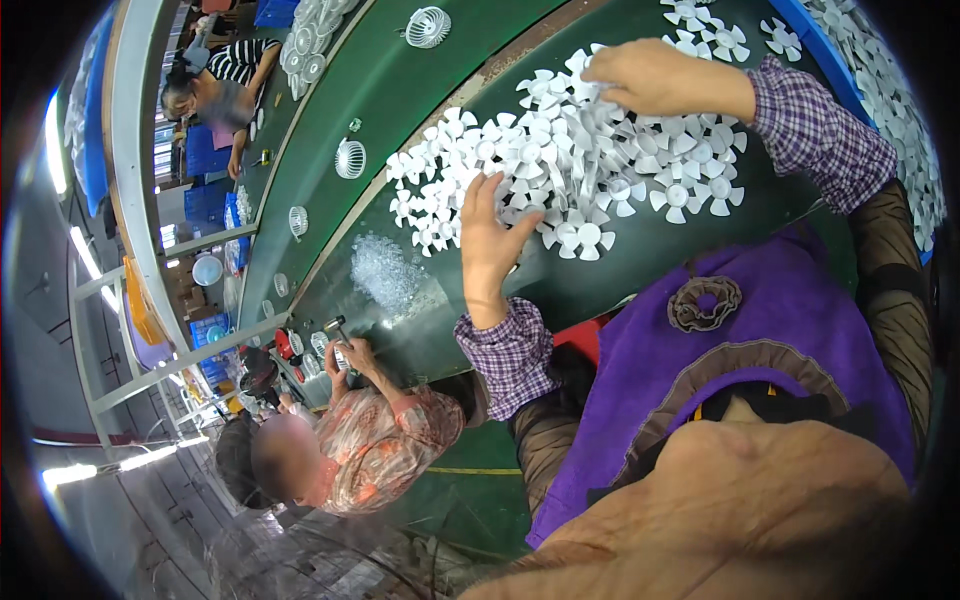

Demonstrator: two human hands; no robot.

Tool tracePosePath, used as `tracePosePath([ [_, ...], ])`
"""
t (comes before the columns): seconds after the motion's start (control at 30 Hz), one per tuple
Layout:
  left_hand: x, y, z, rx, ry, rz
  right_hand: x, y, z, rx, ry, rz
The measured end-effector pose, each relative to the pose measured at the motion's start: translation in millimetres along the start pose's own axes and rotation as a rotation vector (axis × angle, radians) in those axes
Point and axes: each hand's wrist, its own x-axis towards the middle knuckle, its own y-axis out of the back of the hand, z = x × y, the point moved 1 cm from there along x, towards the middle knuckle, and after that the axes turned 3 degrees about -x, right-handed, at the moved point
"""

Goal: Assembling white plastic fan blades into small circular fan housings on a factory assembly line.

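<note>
A large heap of small white plastic fan blades [570, 150] lies on the green work surface in front of me. My left hand [488, 235] is at the heap's near left edge, fingers up and thumb spread apart, touching or just over the blades. At the far right side of the heap, my right hand [660, 78] reaches in from the right. Its fingers stretch left over the blades with the thumb apart below them; the fingertips lie against the pile. Neither hand visibly holds a blade.
Small clear plastic pieces [385, 272] lie left of the heap. Beyond runs a green conveyor [375, 110] carrying white fan cages [350, 159]. A blue-edged bin [860, 90] of blades stands right. A co-worker [390, 440] at left holds a hammer-like tool; another person [225, 95] sits across.
</note>
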Motion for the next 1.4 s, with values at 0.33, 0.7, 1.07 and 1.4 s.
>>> tracePosePath([
  [0.33, 39, 39, 52, 0.013, -0.074, -0.097, -101, 193, 57, -0.068, -0.195, -0.074],
  [0.7, 223, -57, 258, -0.159, -0.436, -0.43, -308, 331, 182, 0.046, -1.087, 0.372],
  [1.07, 274, -228, 427, -0.115, -0.723, -0.592, -333, 304, 338, -0.009, -0.545, 0.737],
  [1.4, 255, -277, 456, -0.075, -0.729, -0.413, -254, 271, 359, 0.166, -0.998, 0.148],
])
